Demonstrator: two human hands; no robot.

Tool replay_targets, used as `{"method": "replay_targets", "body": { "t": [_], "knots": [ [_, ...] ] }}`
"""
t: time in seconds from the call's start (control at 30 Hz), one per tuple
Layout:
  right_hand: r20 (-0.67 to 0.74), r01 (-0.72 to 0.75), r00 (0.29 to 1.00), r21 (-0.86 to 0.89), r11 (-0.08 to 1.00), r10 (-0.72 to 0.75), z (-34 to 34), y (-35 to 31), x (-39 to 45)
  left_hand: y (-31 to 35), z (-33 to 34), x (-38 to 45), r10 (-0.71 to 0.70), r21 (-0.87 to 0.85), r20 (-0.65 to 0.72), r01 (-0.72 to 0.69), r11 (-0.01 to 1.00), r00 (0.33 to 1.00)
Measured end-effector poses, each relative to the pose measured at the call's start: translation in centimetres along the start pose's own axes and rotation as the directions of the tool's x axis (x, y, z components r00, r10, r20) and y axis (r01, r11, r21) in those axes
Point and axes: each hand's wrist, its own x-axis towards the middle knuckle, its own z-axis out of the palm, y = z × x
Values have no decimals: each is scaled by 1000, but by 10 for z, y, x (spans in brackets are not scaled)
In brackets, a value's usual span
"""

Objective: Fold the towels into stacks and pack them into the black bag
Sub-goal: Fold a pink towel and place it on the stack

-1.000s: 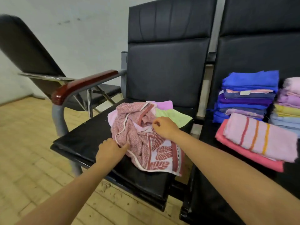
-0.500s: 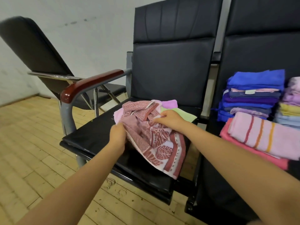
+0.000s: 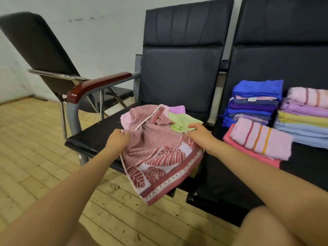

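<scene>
A red-and-white leaf-patterned towel (image 3: 156,157) is stretched between my hands over the front of the black chair seat (image 3: 95,137), its lower corner hanging past the seat edge. My left hand (image 3: 118,140) pinches its left edge. My right hand (image 3: 199,134) grips its right edge. Under it lie loose towels: a green one (image 3: 179,120), a pink one (image 3: 125,118) and a lilac one (image 3: 177,109). On the seat to the right are folded towels: a blue-purple stack (image 3: 255,102), a pastel stack (image 3: 305,118), and a striped pink towel (image 3: 260,138) on a coral one. No black bag is in view.
A wood-topped armrest (image 3: 95,86) stands left of the seat. Another black chair (image 3: 44,55) sits behind to the left, by the white wall. The floor is pale wood planks (image 3: 35,157). My knees show at the bottom of the view.
Both hands have moved apart and pulled the crumpled patterned towel open toward me. Its lower part now hangs over the seat's front edge, and the green towel is more exposed.
</scene>
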Motion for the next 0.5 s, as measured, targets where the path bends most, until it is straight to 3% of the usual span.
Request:
{"method": "replay_targets", "body": {
  "t": [0.07, 0.17, 0.23, 0.33, 0.5],
  "knots": [
    [184, 82, 983, -374, 924, -13, 0, 16, -4, -16, 3, -3, 88, 299, 72, -105, 948, 994],
    [310, 163, 950, -622, 766, 50, 5, 29, -6, -32, 5, 5, 56, 446, 154, -120, 887, 987],
    [257, 191, 966, -661, 726, -20, 12, 24, -1, -35, 7, 16, 57, 441, 131, -109, 891, 990],
    [122, 216, 976, -616, 758, -179, 30, 13, 22, -36, 13, 29, 110, 416, 44, -118, 902, 993],
    [129, 164, 985, -488, 857, -115, 79, 1, 73, -31, 28, 53, 233, 367, -39, -203, 908, 972]
  ]
}}
